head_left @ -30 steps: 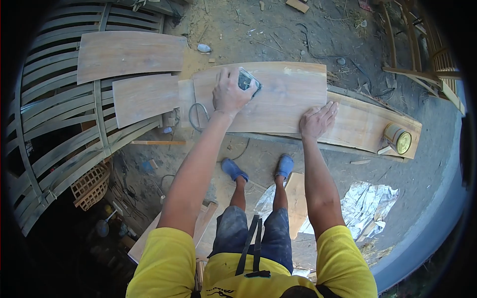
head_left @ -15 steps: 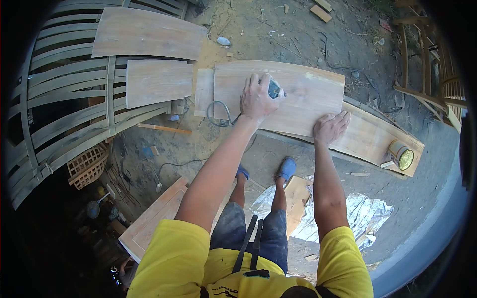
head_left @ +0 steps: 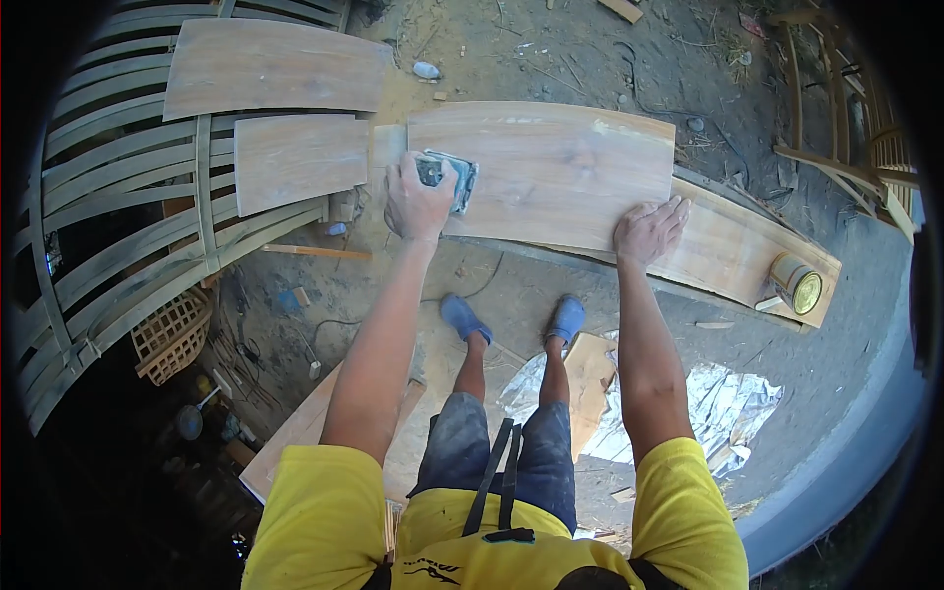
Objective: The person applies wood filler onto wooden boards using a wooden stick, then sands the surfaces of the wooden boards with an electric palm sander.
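Note:
My left hand (head_left: 415, 205) is wrapped round a teal and dark electric sander (head_left: 463, 181). The sander rests near the left end of a wide wooden board (head_left: 556, 162), whose surface has pale dusty patches. At the board's lower right corner my right hand (head_left: 649, 232) lies flat, fingers stretched out, pressing on the wood. Beneath this board runs a longer plank (head_left: 723, 241), reaching out to the right. A tin can (head_left: 795, 282) sits on that plank's right end. Part of the sander is hidden by my left hand.
Two more boards, a larger one (head_left: 275, 67) and a smaller one (head_left: 295, 162), lie on a slatted wooden frame (head_left: 118, 177) at left. A cable (head_left: 472, 292) trails over the ground. Near my feet are a crumpled silver sheet (head_left: 728, 408) and a wood panel (head_left: 590, 388).
My left hand has moved the sander leftward from the middle of the board to its left end. My right hand stays at the right corner. My left foot has shifted outward.

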The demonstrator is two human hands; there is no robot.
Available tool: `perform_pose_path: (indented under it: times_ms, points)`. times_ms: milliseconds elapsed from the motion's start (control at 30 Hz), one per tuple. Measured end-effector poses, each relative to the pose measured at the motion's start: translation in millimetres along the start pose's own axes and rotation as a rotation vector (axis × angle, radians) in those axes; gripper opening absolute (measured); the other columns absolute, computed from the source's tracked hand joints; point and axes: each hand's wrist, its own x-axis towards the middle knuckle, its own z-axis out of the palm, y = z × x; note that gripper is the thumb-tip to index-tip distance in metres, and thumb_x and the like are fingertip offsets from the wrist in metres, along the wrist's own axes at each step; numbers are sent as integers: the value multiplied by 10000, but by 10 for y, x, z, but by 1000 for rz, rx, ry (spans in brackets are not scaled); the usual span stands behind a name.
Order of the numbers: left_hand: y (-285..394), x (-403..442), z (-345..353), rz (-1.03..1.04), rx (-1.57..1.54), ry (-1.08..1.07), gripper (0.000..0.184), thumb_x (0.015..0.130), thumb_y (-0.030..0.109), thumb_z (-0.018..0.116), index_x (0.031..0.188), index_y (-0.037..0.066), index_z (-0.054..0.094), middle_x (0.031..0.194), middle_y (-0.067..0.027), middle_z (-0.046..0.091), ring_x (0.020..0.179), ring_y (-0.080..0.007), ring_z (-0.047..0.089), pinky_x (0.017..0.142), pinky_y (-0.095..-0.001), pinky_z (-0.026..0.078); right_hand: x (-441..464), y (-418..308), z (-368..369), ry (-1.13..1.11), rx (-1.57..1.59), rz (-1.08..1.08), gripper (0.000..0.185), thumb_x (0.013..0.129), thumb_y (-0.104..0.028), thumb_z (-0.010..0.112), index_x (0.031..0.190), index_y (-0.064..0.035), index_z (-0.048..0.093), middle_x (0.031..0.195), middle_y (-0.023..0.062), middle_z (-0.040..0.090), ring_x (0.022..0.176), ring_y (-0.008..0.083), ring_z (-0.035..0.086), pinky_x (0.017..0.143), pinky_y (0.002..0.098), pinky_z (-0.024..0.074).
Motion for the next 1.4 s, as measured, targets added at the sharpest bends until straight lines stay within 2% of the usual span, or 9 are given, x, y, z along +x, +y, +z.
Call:
perform_pose_path:
  times_ms: [200,300,400,567,700,900,1000,1100,1400]
  points:
    - [1313,-505,320,243,-136,-255,556,842,438,808,1234,75,654,1152,-193,587,1129,-407,623,879,-556,571,0,-13,-6,-19,24,-3,664,1040,-280,479,1606,61,411,1717,243,345,1594,401,306,1313,509,240]
    - [1856,-630,520,382,-227,-318,560,839,428,804,1247,77,647,1163,-192,583,1143,-403,616,908,-551,570,1,17,4,-30,40,5,660,1042,-292,484,1604,50,423,1716,238,349,1588,402,314,1308,513,249]
    - [2012,-620,557,387,-277,-330,556,837,421,802,1246,76,651,1173,-199,585,1156,-400,614,925,-542,571,3,44,-6,-29,8,-6,653,1047,-300,484,1606,34,431,1713,228,357,1583,397,324,1301,518,261]
    - [1521,-316,454,270,-222,-245,534,850,431,794,1228,80,658,1191,-206,593,1150,-410,619,922,-552,571,-12,27,-5,-37,-36,10,634,1059,-307,475,1603,17,441,1716,210,360,1582,386,331,1290,520,282]
    - [782,-13,148,110,-141,-208,506,857,441,800,1200,92,670,1165,-200,606,1129,-420,627,899,-557,560,-10,-18,21,-29,-48,22,623,1065,-310,471,1599,10,448,1721,201,354,1583,382,332,1287,522,286]
    - [-511,237,-135,17,-4,26,439,869,408,784,1137,77,678,1060,-204,656,987,-454,686,836,-568,562,-6,-23,-20,-1,-51,33,631,1057,-305,479,1605,6,445,1718,203,364,1578,382,344,1292,523,279]
    - [-644,201,-191,-91,8,9,445,865,403,789,1147,76,678,1081,-209,665,995,-453,687,846,-565,563,-28,-19,16,2,-41,29,632,1053,-298,481,1605,7,446,1717,203,367,1578,381,345,1295,516,277]
    - [-543,102,-159,43,-59,-13,453,864,402,790,1157,75,680,1082,-217,667,998,-453,686,857,-565,561,-27,8,26,11,-43,12,631,1053,-297,475,1603,12,447,1716,206,368,1578,383,343,1297,510,276]
    - [-449,686,-32,-13,-10,4,507,865,466,775,1180,78,688,1099,-230,682,1050,-456,686,890,-567,559,-15,-25,20,5,-25,18,635,1060,-302,454,1604,26,438,1711,215,367,1578,385,343,1298,516,273]
